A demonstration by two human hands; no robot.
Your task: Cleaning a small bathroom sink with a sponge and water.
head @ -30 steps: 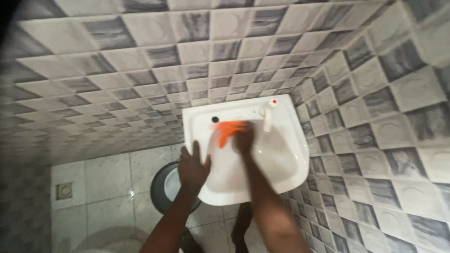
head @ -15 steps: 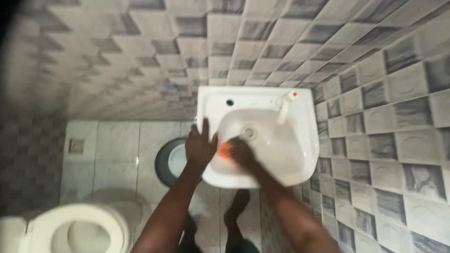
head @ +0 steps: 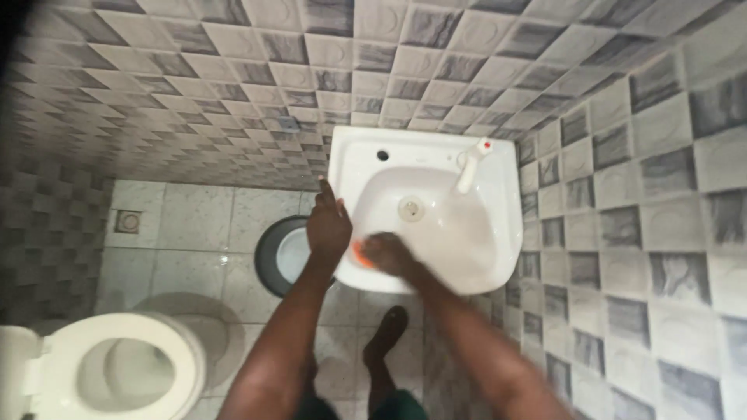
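I count one white sink [head: 498,257]; one tap [head: 471,165]; one orange sponge [head: 359,254]; one toilet [head: 117,365]; one dark bucket [head: 274,257]; one floor drain [head: 128,222]; my two hands.

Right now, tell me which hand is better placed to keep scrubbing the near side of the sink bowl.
Right. The right hand already presses the orange sponge against the near inner wall of the sink. The left hand rests on the sink's left rim, bracing, with no sponge in it.
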